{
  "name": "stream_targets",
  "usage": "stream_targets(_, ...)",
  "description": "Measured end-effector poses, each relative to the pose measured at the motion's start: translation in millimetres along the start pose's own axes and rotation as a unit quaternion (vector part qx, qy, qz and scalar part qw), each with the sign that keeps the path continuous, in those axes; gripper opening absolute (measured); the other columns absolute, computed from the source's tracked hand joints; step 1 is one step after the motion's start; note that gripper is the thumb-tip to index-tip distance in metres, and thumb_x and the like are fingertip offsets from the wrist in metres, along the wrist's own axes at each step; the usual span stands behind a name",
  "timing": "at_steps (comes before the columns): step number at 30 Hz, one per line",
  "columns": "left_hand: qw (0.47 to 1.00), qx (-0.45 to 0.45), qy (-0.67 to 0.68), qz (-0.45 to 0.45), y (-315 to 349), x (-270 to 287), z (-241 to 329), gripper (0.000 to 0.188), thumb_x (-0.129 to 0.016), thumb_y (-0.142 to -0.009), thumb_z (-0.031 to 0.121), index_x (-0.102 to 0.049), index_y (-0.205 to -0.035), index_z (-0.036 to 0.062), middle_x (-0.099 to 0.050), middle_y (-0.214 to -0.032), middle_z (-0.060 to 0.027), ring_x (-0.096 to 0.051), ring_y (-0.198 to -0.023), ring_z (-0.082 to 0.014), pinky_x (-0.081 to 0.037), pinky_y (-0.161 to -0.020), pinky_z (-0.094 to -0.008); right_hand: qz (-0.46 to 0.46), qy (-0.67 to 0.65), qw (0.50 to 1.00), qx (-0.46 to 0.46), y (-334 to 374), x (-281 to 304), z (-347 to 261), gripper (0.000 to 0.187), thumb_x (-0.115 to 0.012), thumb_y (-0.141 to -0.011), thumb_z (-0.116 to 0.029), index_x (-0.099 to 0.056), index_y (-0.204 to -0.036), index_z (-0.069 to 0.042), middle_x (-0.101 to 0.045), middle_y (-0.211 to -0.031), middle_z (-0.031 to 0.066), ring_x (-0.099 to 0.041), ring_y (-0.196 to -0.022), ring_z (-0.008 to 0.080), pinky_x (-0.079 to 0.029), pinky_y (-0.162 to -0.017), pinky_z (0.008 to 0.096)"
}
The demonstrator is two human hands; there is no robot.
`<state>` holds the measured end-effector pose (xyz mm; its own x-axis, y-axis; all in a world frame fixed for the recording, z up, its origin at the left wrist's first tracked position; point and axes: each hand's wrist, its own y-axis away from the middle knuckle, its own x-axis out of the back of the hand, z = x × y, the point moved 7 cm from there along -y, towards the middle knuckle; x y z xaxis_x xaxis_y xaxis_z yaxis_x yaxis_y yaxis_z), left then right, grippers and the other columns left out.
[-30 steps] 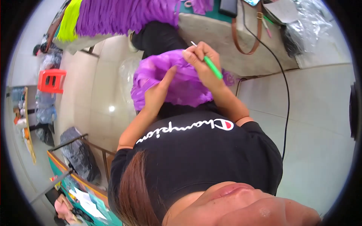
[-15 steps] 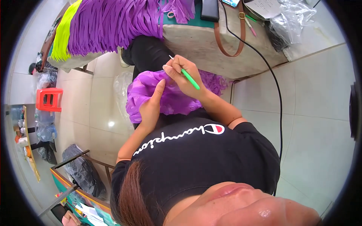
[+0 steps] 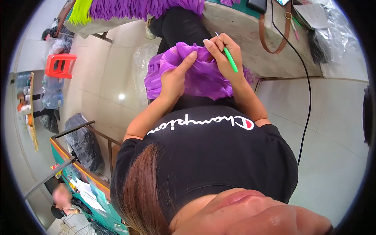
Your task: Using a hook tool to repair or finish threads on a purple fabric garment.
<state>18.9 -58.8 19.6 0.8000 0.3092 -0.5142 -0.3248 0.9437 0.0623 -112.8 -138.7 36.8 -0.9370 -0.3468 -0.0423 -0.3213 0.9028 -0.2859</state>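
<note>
A bunched piece of sheer purple fabric (image 3: 209,80) lies over my lap, with strips hanging at its sides. My left hand (image 3: 176,76) grips its upper left part, thumb on top and the fingers partly hidden in the folds. At the fabric's upper right edge, my right hand (image 3: 225,53) is closed around a slim tool with a green handle (image 3: 231,60). The tool's thin metal tip points up and left, past my fingers; its exact shape is too small to tell. Whether the right fingers also pinch the fabric is unclear.
Ahead stands a cloth-covered table (image 3: 231,23) with purple fringe (image 3: 125,8), yellow-green fringe (image 3: 81,11) and a black wallet (image 3: 256,4). A brown strap (image 3: 261,37) hangs off it. A black cable (image 3: 307,78) runs down the right. Left are a red stool (image 3: 58,74) and another person (image 3: 62,196).
The view has shifted, so the table sits higher and my hands appear farther right and up. The fabric is more gathered between my hands; both keep their hold.
</note>
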Motion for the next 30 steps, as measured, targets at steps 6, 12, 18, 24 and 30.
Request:
stream_targets(6, 0.999, 0.029, 0.039, 0.010, 2, 1, -1, 0.012, -0.065, -0.087, 0.006, -0.063, -0.099, 0.0036, -0.066, -0.095, -0.0045, -0.063, -0.087, -0.0126, -0.049, -0.082, -0.0267, -0.021, -0.003, 1.000, -0.001, 1, -3, -5, 0.037, -0.063, -0.087, -0.003, -0.032, -0.067, -0.007, -0.059, -0.079, 0.0051, -0.045, -0.063, 0.0047, -0.040, -0.054, 0.0192)
stream_targets(12, 1.000, 0.004, 0.028, 0.012, 1, -2, 3, 0.013, -0.066, -0.086, 0.007, -0.064, -0.099, 0.0044, -0.066, -0.094, -0.0043, -0.063, -0.086, -0.0122, -0.050, -0.080, -0.0264, -0.022, 0.053, 0.997, 0.059, 4, 10, -16, 0.030, -0.063, -0.089, -0.007, -0.040, -0.070, -0.005, -0.062, -0.085, 0.0076, -0.047, -0.070, 0.0054, -0.043, -0.063, 0.0201)
stream_targets(18, 0.999, 0.014, 0.004, 0.037, 2, 7, -2, 0.014, -0.068, -0.084, 0.006, -0.066, -0.098, 0.0045, -0.067, -0.092, -0.0037, -0.064, -0.085, -0.0120, -0.049, -0.080, -0.0250, 0.022, 0.139, 0.989, 0.053, 13, 76, 19, 0.048, -0.041, -0.097, -0.043, -0.057, -0.087, 0.001, -0.063, -0.098, 0.0118, -0.058, -0.095, 0.0182, -0.043, -0.088, 0.0308)
stream_targets(24, 0.999, 0.026, 0.017, 0.035, 2, 8, -6, 0.017, -0.067, -0.083, 0.002, -0.065, -0.100, 0.0035, -0.067, -0.094, -0.0040, -0.064, -0.086, -0.0123, -0.050, -0.080, -0.0247, 0.238, 0.300, 0.911, 0.149, 36, 164, 1, 0.038, -0.038, -0.097, -0.026, -0.063, -0.100, 0.002, -0.054, -0.119, 0.0157, -0.050, -0.113, 0.0274, -0.038, -0.096, 0.0345)
stream_targets(30, 0.999, 0.032, 0.036, 0.000, -1, 4, -7, 0.014, -0.063, -0.084, -0.001, -0.064, -0.098, 0.0022, -0.067, -0.095, -0.0070, -0.065, -0.086, -0.0142, -0.051, -0.081, -0.0265, 0.371, 0.412, 0.811, 0.188, 24, 229, -22, 0.028, -0.044, -0.092, -0.015, -0.065, -0.104, -0.002, -0.053, -0.117, 0.0105, -0.049, -0.112, 0.0247, -0.038, -0.096, 0.0350)
